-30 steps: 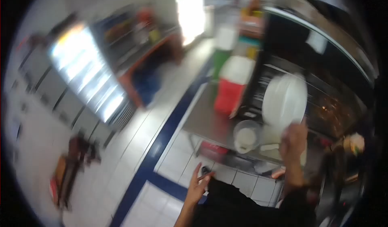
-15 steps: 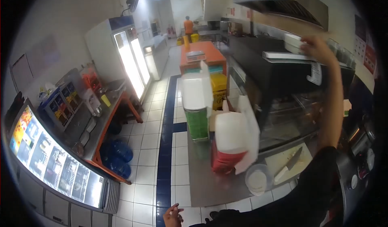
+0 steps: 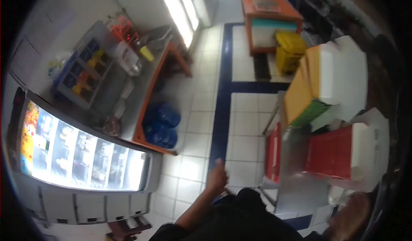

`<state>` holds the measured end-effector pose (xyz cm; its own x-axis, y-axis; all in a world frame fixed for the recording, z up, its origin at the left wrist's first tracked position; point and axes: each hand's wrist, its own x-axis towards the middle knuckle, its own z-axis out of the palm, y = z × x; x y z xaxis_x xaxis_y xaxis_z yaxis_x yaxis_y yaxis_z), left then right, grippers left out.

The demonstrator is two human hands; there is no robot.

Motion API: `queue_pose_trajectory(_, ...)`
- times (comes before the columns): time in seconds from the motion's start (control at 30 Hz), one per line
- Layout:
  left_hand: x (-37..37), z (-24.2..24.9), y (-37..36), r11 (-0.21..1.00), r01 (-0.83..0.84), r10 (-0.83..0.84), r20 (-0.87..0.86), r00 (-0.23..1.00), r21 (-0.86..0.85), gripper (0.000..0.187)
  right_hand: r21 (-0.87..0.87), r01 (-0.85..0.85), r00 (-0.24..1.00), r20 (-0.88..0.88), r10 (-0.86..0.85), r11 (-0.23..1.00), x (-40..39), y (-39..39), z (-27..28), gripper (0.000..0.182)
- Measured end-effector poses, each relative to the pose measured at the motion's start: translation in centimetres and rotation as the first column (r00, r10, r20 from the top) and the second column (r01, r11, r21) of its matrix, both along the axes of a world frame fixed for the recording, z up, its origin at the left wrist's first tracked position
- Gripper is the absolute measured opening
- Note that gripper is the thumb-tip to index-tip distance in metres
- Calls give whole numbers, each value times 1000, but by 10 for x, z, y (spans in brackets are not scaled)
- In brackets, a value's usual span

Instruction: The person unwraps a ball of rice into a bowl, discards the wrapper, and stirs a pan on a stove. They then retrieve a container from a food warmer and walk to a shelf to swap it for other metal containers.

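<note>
My left hand (image 3: 218,179) hangs in front of my body above the tiled floor, its fingers curled in, with nothing showing in them. My right hand (image 3: 352,212) is low at the right edge, smeared by motion, beside the steel table (image 3: 295,194). I cannot tell whether it holds anything. Just above it on the table stands a red box (image 3: 330,152) with its white lid flaps spread. Behind that is a yellow and green box (image 3: 305,88), also with white flaps. A pale container (image 3: 336,194) shows partly beside my right hand.
A lit display fridge (image 3: 86,151) stands at left, below a counter with an orange edge (image 3: 139,134). Blue water jugs (image 3: 162,129) sit under that counter. Ahead are an orange table (image 3: 270,7) and a yellow bin (image 3: 290,52). A red box (image 3: 273,153) stands at the steel table's left side.
My view has swung left and down. My right hand has come down from the white container on top of the dark case to the table's side. My left hand has risen into fuller view.
</note>
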<state>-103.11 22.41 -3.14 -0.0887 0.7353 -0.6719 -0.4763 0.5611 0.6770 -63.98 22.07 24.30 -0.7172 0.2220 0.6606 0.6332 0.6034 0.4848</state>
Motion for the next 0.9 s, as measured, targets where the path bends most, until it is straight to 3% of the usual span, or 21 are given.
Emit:
queue_pose_trajectory(0.03,-1,7,21,988,143,-134,-134,982,61,16,-201,-22,998,-67,9,979,-32,10,-37,41)
queue_pose_trajectory(0.07,3,29,44,912,385,-287,-445,848,145,13,-488,-19,963,-245,-116,872,-62,16,-80,42)
queue_pose_trajectory(0.1,6,49,66,784,608,-357,-711,606,124,23,-620,-29,921,-322,-220,784,-93,24,-124,47)
queue_pose_trajectory(0.13,13,49,85,681,727,-374,-817,440,80,36,-652,-86,911,-358,-206,754,-127,37,-152,50)
queue_pose_trajectory(0.2,18,-35,115,586,804,-650,-536,538,96,34,-703,-134,908,-369,-197,699,-190,74,-180,56)
queue_pose_trajectory(0.23,21,-42,128,712,648,-549,-360,754,271,36,-727,-123,914,-348,-209,675,-216,94,-187,58)
queue_pose_trajectory(0.27,24,-49,141,792,449,-432,-140,891,414,39,-750,-90,932,-296,-211,655,-234,118,-192,60)
queue_pose_trajectory(0.33,43,-69,172,732,104,-200,67,978,674,46,-793,-16,957,-189,-222,609,-261,172,-201,63)
queue_pose_trajectory(0.37,54,-77,192,649,-87,-104,201,974,756,50,-808,-63,947,-232,-220,585,-270,198,-216,65)
queue_pose_trajectory(0.4,56,-69,219,654,-129,-138,286,948,746,57,-820,-99,938,-267,-223,564,-273,227,-235,67)
queue_pose_trajectory(0.43,41,-64,249,730,-61,-247,346,905,681,64,-836,-127,927,-291,-235,533,-270,253,-247,69)
queue_pose_trajectory(0.5,-4,-22,318,860,170,-430,503,750,481,78,-675,-239,871,-467,-153,698,-292,321,-241,42)
queue_pose_trajectory(0.57,-39,26,380,943,183,-329,705,628,277,92,-601,-392,790,-608,-81,696,-308,388,-247,33)
queue_pose_trajectory(0.6,-53,48,409,973,152,-231,786,573,175,99,-598,-515,717,-693,-73,614,-314,416,-252,38)
queue_pose_trajectory(0.7,-64,59,487,967,110,-251,769,588,231,98,-655,-561,690,-708,-151,506,-326,508,-256,29)
queue_pose_trajectory(0.8,-69,32,564,977,105,-210,791,575,183,93,-434,-766,321,-897,-303,474,-324,591,-236,8)
queue_pose_trajectory(0.87,-68,12,623,982,79,-183,781,597,169,90,-439,-787,173,-831,-529,433,-298,626,-238,9)
queue_pose_trajectory(0.9,-69,5,654,986,59,-158,778,608,155,88,-308,-803,4,-859,-512,511,-285,650,-259,17)
